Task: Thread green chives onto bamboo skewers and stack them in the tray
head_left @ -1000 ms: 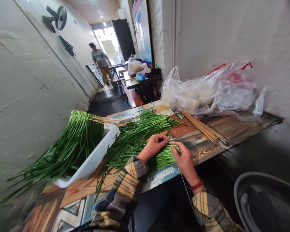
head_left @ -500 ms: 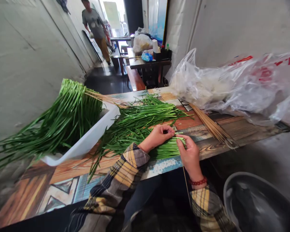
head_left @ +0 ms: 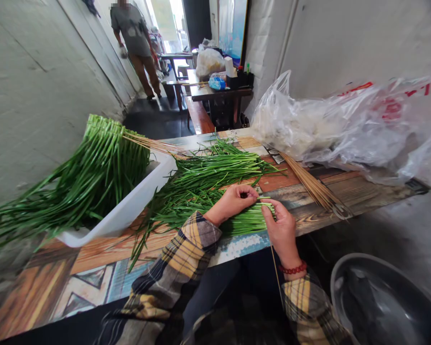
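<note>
My left hand (head_left: pixel 235 202) is closed in a pinch at the pale end of a garlic chive stalk (head_left: pixel 264 197). Close beside it, my right hand (head_left: pixel 280 227) is closed around a thin bamboo skewer (head_left: pixel 277 273), whose lower length hangs below the table edge. The skewer's upper tip is hidden by the fingers. Cut chive ends (head_left: pixel 249 224) lie under and between both hands. Behind them a second pile of chives (head_left: pixel 219 170) is spread on the table. At the left, chives threaded in rows on skewers (head_left: pixel 109 153) rest in a white tray (head_left: pixel 129 206).
Loose bamboo skewers (head_left: pixel 307 184) lie to the right on the patterned wooden table (head_left: pixel 96 249). Clear plastic bags (head_left: pixel 319 124) sit at the back right. A grey basin (head_left: pixel 380 302) stands below at the right. Farther off, a person (head_left: pixel 134 43) stands near another table (head_left: pixel 215 93).
The view has shifted slightly. In the background the person has moved a little nearer and to the left. My hands keep nearly the same pose over the chives.
</note>
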`<act>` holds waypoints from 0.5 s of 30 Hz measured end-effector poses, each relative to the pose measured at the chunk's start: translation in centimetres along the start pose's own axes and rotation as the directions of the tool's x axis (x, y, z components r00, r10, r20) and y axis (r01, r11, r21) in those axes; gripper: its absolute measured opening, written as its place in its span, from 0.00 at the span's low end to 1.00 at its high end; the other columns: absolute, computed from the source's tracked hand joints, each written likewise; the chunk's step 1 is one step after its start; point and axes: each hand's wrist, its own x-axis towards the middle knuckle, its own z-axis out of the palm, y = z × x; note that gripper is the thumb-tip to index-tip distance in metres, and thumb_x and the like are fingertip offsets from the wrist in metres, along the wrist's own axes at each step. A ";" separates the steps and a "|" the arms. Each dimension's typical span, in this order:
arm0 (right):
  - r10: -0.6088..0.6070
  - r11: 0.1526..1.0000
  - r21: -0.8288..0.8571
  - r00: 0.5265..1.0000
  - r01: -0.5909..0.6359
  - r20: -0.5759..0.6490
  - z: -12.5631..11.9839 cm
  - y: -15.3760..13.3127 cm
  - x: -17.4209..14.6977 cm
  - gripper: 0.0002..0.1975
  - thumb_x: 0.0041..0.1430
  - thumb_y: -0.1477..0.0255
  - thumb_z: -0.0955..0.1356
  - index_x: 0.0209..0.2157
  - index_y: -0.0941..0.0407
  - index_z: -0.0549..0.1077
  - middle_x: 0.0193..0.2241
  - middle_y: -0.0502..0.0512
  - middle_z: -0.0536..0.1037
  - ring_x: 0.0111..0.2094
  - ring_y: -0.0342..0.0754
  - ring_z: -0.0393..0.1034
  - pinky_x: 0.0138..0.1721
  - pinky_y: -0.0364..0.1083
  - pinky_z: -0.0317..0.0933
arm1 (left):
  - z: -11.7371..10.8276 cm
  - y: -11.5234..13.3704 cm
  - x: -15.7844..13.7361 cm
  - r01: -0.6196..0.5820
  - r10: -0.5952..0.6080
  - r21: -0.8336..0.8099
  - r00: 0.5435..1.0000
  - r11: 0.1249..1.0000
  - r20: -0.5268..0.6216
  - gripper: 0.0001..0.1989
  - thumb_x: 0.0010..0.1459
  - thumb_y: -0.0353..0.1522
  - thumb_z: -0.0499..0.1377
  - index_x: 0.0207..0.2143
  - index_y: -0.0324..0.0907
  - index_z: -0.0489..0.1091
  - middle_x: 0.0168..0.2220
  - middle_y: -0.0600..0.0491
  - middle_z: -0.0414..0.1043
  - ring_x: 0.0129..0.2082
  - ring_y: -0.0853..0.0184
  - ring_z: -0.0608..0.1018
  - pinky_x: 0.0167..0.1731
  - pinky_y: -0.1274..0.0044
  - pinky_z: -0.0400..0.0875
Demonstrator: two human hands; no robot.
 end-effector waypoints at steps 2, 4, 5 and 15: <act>0.010 1.000 -0.009 1.000 -0.010 0.005 0.0 -0.2 0.0 0.13 0.60 0.63 0.64 0.40 0.56 0.75 0.36 0.55 0.80 0.37 0.49 0.74 0.40 0.47 0.66 | -0.1 0.0 0.0 -0.003 0.003 0.005 1.000 1.000 0.007 0.07 0.51 0.29 0.59 0.29 0.34 0.74 0.24 0.54 0.71 0.24 0.75 0.69 0.27 0.82 0.62; 0.009 1.000 -0.012 1.000 -0.009 0.006 -0.1 -0.5 0.0 0.13 0.60 0.63 0.64 0.40 0.56 0.75 0.36 0.55 0.79 0.36 0.49 0.74 0.40 0.47 0.66 | -0.1 0.0 0.0 -0.003 0.003 0.010 1.000 1.000 0.005 0.07 0.51 0.29 0.59 0.29 0.34 0.74 0.25 0.54 0.71 0.25 0.74 0.69 0.28 0.82 0.62; 0.006 1.000 -0.011 1.000 -0.006 0.007 -0.1 -0.6 0.0 0.13 0.60 0.63 0.64 0.40 0.56 0.75 0.36 0.55 0.79 0.36 0.49 0.74 0.40 0.47 0.65 | -0.1 0.0 -0.1 -0.002 0.002 0.010 1.000 1.000 0.003 0.07 0.51 0.30 0.59 0.29 0.34 0.74 0.25 0.54 0.71 0.25 0.74 0.69 0.28 0.82 0.62; -0.022 0.999 -0.026 1.000 0.022 0.010 -0.2 -1.0 -0.1 0.13 0.61 0.64 0.63 0.40 0.56 0.75 0.36 0.54 0.80 0.36 0.49 0.74 0.40 0.46 0.65 | -0.2 0.3 -0.2 0.008 -0.007 -0.005 1.000 1.000 0.006 0.07 0.51 0.31 0.60 0.28 0.34 0.73 0.26 0.53 0.72 0.26 0.73 0.70 0.30 0.81 0.63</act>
